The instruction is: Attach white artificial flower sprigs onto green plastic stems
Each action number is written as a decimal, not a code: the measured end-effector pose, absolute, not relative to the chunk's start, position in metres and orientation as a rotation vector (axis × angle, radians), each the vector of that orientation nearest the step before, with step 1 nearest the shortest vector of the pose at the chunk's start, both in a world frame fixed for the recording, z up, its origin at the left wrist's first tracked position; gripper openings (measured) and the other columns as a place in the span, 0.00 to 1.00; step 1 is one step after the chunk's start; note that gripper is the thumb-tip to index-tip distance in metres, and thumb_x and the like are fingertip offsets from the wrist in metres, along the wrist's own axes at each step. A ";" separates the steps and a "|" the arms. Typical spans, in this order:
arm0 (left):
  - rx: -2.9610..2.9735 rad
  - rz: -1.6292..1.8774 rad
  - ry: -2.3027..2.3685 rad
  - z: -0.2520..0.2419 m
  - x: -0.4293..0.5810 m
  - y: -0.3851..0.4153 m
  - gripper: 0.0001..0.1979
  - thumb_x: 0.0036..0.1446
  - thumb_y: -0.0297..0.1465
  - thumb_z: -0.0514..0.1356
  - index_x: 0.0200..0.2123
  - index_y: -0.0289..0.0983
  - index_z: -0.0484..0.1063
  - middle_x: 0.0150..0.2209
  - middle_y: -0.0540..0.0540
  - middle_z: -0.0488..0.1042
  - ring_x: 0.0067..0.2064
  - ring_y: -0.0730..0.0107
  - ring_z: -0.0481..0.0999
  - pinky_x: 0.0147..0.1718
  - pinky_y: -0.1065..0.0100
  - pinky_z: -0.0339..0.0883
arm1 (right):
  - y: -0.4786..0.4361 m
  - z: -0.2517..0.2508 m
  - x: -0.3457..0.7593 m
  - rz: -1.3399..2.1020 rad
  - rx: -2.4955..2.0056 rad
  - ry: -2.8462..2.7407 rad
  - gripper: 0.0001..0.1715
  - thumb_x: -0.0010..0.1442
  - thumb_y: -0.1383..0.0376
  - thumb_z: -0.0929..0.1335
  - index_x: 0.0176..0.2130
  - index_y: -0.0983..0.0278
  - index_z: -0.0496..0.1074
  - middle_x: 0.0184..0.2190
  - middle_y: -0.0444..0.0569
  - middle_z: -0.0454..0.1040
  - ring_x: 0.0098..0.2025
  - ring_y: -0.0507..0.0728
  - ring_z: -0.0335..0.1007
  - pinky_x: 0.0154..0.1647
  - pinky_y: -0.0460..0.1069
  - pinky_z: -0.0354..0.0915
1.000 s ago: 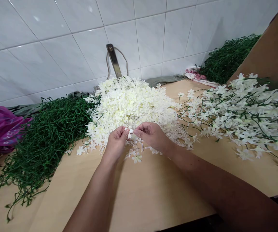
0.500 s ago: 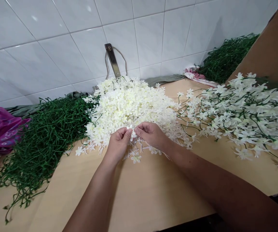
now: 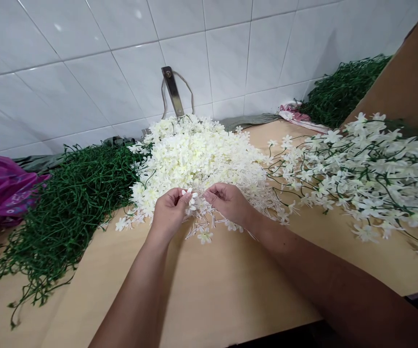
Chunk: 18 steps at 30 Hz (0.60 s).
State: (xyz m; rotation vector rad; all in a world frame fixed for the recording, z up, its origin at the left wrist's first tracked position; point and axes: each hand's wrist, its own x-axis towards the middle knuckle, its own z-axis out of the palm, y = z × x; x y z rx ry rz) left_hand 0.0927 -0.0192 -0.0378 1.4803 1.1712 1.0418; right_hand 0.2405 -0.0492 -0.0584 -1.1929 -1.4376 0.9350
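Between the thumb and fingers of my left hand [image 3: 171,208] is a small white artificial flower [image 3: 192,202]. My right hand [image 3: 229,199] is just to its right, fingertips pinched together; what they hold, if anything, is too small to make out. A narrow gap separates the two hands. Both are over the front edge of a big heap of white artificial flowers [image 3: 198,154] with thin pale stalks. One loose flower [image 3: 205,235] lies on the table below my hands.
Green plastic stems [image 3: 82,193] are piled at the left, beside a purple bag [image 3: 7,186]. White flowers on green stems [image 3: 368,169] lie at the right. More green stems [image 3: 343,89] and a cardboard panel [image 3: 394,82] are behind. A metal strip [image 3: 172,92] leans by the tiled wall.
My hands were together at the white flower; my left hand has shifted left with it, leaving a gap. My right hand has barely moved. The view has shifted slightly.
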 end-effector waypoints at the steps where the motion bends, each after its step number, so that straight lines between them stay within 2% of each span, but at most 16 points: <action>1: 1.485 1.038 1.199 -0.038 0.092 -0.018 0.11 0.41 0.33 0.60 0.17 0.35 0.61 0.14 0.56 0.56 0.18 0.80 0.52 0.18 0.75 0.45 | -0.049 -0.058 0.241 0.934 -1.192 -1.437 0.15 0.53 0.57 0.62 0.27 0.68 0.67 0.19 0.43 0.62 0.22 0.47 0.56 0.23 0.43 0.56; 3: 1.509 1.009 1.243 -0.038 0.090 -0.016 0.12 0.43 0.34 0.59 0.16 0.35 0.60 0.13 0.56 0.55 0.17 0.81 0.51 0.17 0.75 0.44 | -0.049 -0.058 0.241 0.937 -1.195 -1.441 0.16 0.53 0.57 0.62 0.27 0.68 0.66 0.19 0.43 0.62 0.22 0.47 0.55 0.23 0.44 0.57; 8: 1.496 0.982 1.245 -0.041 0.085 -0.012 0.14 0.47 0.36 0.56 0.16 0.35 0.62 0.15 0.53 0.60 0.19 0.79 0.57 0.21 0.75 0.51 | -0.050 -0.058 0.240 0.964 -1.209 -1.450 0.16 0.53 0.56 0.62 0.27 0.67 0.66 0.19 0.43 0.61 0.21 0.47 0.55 0.23 0.44 0.56; 12: 1.477 0.918 1.220 -0.041 0.087 -0.015 0.15 0.47 0.38 0.56 0.17 0.35 0.64 0.14 0.53 0.62 0.18 0.78 0.58 0.20 0.74 0.52 | -0.050 -0.058 0.240 0.969 -1.202 -1.438 0.16 0.53 0.57 0.62 0.28 0.68 0.66 0.19 0.42 0.61 0.21 0.47 0.54 0.22 0.44 0.56; 15: 1.417 0.952 1.114 -0.040 0.092 -0.018 0.11 0.42 0.38 0.61 0.24 0.34 0.69 0.19 0.52 0.67 0.22 0.77 0.64 0.23 0.74 0.56 | -0.050 -0.057 0.240 0.960 -1.192 -1.436 0.15 0.53 0.58 0.62 0.28 0.68 0.67 0.19 0.42 0.62 0.21 0.46 0.54 0.22 0.43 0.55; 18: 1.343 1.017 1.069 -0.039 0.095 -0.018 0.16 0.37 0.36 0.64 0.32 0.34 0.72 0.22 0.51 0.71 0.27 0.74 0.68 0.28 0.73 0.59 | -0.050 -0.057 0.240 0.955 -1.192 -1.430 0.15 0.53 0.58 0.63 0.28 0.68 0.67 0.19 0.43 0.63 0.21 0.46 0.54 0.22 0.43 0.55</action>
